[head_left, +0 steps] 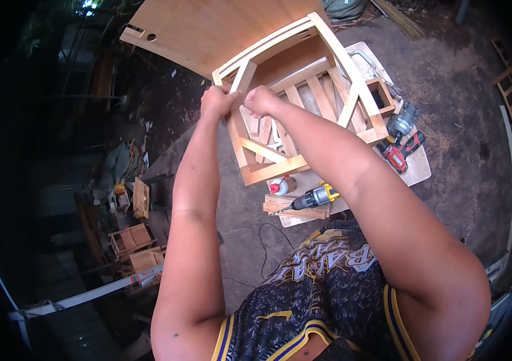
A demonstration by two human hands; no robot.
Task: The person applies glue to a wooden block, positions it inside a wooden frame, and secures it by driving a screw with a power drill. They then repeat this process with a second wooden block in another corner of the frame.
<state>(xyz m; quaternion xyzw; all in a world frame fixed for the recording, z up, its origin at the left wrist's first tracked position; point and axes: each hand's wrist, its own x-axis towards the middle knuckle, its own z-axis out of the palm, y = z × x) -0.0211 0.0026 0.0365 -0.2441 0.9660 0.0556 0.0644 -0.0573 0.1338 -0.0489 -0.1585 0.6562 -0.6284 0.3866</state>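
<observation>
A: What's nearest?
B: A patterned jersey (322, 289) with yellow-striped edging. Past it, a yellow-and-black drill (313, 199) with a slim metal bit lies over flat wood pieces (304, 212). A red-capped bottle (282, 185) stands just beyond.

A: And the thing being worked on?
B: A pale wooden frame (277, 169), squared and smooth, with slanted braces across its corners. It sits over the table (419, 171), which has a light top and rounded corners. Straight slats (322, 99) show through the middle.

A: The hands?
B: The left hand (216, 101) is at the frame's left side, thumb pointing inward; I can't tell if it grips the wood. The right hand (262, 102), near it, is curled into a loose fist above the frame. Whether it pinches something small, I can't tell.

A: Farther off?
B: Right of the frame, a red-and-black drill (403, 153) and a small open wooden box (382, 96). Beyond the frame, a broad, flat wooden panel (220, 36) with a round hole, then a bristly straw broom (400, 18) on rough, stained ground (454, 114).
</observation>
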